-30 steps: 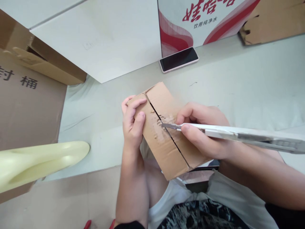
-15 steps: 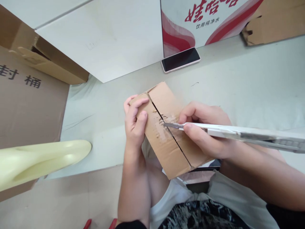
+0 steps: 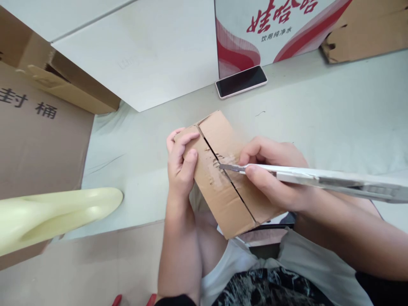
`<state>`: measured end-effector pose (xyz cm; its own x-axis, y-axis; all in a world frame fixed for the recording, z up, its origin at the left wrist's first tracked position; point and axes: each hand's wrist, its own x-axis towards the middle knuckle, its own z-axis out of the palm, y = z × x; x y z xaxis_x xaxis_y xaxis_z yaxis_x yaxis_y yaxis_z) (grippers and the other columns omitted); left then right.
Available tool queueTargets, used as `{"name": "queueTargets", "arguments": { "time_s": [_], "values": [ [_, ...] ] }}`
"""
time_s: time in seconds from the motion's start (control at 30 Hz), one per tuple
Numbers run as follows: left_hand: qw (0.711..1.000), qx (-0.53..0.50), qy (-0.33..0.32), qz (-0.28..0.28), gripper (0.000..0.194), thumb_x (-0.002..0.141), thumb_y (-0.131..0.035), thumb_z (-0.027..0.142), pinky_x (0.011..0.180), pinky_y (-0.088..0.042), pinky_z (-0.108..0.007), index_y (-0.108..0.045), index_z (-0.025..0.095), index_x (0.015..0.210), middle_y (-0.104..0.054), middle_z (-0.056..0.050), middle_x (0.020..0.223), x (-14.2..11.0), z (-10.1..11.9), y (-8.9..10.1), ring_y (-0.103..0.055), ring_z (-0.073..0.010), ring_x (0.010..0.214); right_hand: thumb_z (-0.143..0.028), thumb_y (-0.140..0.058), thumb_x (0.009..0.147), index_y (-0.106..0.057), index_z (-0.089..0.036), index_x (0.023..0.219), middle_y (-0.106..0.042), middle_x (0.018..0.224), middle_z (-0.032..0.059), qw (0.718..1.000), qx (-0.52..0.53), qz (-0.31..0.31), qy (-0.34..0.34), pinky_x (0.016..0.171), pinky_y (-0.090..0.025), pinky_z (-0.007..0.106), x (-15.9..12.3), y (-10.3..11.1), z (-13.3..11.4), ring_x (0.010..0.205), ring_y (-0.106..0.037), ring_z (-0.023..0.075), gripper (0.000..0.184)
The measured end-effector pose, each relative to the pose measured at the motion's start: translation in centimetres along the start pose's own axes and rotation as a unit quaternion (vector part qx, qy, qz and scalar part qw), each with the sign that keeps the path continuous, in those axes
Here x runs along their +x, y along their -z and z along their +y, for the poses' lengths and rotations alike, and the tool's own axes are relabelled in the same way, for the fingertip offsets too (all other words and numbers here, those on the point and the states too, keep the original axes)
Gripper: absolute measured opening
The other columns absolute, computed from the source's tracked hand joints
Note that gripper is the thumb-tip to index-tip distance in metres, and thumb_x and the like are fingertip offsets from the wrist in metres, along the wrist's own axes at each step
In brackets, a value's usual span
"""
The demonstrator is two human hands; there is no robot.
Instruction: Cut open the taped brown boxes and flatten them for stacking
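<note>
A small brown cardboard box rests over my lap with its two top flaps meeting in a dark seam. My left hand is closed round its left edge, thumb and fingers on the flap. My right hand grips a long white utility knife. The blade tip touches the seam near the middle, where scraps of clear tape cling to the cardboard.
A phone lies face up on the pale floor beside a red-and-white water carton. A large brown box stands at the left, a pale yellow plastic piece below it. Torn cardboard lies top right.
Almost nothing has moved. The view has shifted slightly, and the blade tip stays on the same spot of the seam.
</note>
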<state>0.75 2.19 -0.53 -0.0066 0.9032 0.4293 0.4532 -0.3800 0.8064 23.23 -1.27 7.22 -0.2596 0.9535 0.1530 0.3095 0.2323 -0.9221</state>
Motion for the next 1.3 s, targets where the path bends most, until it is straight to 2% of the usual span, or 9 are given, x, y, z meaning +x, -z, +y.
{"name": "queueTargets", "arguments": {
  "time_s": [0.07, 0.2, 0.43, 0.83, 1.07, 1.3],
  "values": [
    [1.000, -0.008, -0.006, 0.000, 0.043, 0.097, -0.058, 0.064, 0.124, -0.041, -0.053, -0.074, 0.030, 0.118, -0.066, -0.008, 0.127, 0.0, -0.1, 0.0, -0.054, -0.0311, 0.136, -0.021, -0.053, 0.088, -0.053, -0.024, 0.083, -0.051, 0.063, -0.0069, 1.000, 0.010, 0.004, 0.024, 0.054, -0.032, 0.029, 0.2, 0.0, 0.5, 0.052, -0.038, 0.0089, 0.006],
    [1.000, -0.012, -0.008, 0.005, 0.042, 0.097, -0.058, 0.063, 0.123, -0.042, -0.053, -0.074, 0.030, 0.118, -0.066, -0.008, 0.126, 0.0, -0.2, 0.0, -0.054, -0.0317, 0.136, -0.019, -0.057, 0.087, -0.055, -0.025, 0.084, -0.052, 0.061, -0.0074, 0.998, 0.014, -0.030, 0.056, 0.050, -0.031, 0.028, 0.6, 0.4, 1.2, 0.049, -0.040, 0.0083, 0.007],
    [1.000, -0.020, 0.008, 0.014, 0.045, 0.096, -0.058, 0.067, 0.122, -0.042, -0.052, -0.074, 0.029, 0.116, -0.068, -0.008, 0.124, 0.0, 0.1, -0.5, -0.054, -0.0322, 0.136, -0.020, -0.059, 0.090, -0.056, -0.025, 0.085, -0.056, 0.063, -0.0058, 0.998, 0.010, -0.044, 0.048, 0.049, -0.032, 0.027, 0.5, 0.7, 1.4, 0.050, -0.043, 0.0092, 0.007],
    [0.999, -0.032, 0.019, 0.035, 0.046, 0.094, -0.058, 0.068, 0.121, -0.043, -0.054, -0.075, 0.029, 0.112, -0.069, -0.008, 0.120, -0.1, 0.3, -1.1, -0.055, -0.0326, 0.133, -0.019, -0.058, 0.089, -0.055, -0.025, 0.084, -0.056, 0.063, -0.0059, 0.998, 0.001, -0.027, 0.048, 0.049, -0.032, 0.027, 0.4, 0.5, 1.3, 0.050, -0.044, 0.0093, 0.008],
    [0.998, -0.048, -0.004, 0.035, 0.037, 0.098, -0.059, 0.061, 0.122, -0.043, -0.053, -0.075, 0.031, 0.113, -0.070, -0.006, 0.121, -0.3, 0.1, -1.0, -0.056, -0.0302, 0.133, -0.019, -0.057, 0.090, -0.056, -0.025, 0.085, -0.050, 0.058, -0.0080, 0.998, 0.015, -0.029, 0.051, 0.051, -0.033, 0.028, 0.3, 0.3, 1.3, 0.047, -0.037, 0.0086, 0.008],
    [0.999, -0.027, 0.005, 0.016, 0.042, 0.099, -0.055, 0.063, 0.124, -0.041, -0.054, -0.073, 0.030, 0.116, -0.069, -0.007, 0.125, -0.4, 0.2, -0.8, -0.055, -0.0306, 0.135, -0.018, -0.057, 0.090, -0.056, -0.024, 0.085, -0.049, 0.058, -0.0081, 0.998, 0.015, -0.025, 0.050, 0.050, -0.031, 0.028, 0.2, 0.3, 1.3, 0.046, -0.036, 0.0085, 0.008]
  ]
}}
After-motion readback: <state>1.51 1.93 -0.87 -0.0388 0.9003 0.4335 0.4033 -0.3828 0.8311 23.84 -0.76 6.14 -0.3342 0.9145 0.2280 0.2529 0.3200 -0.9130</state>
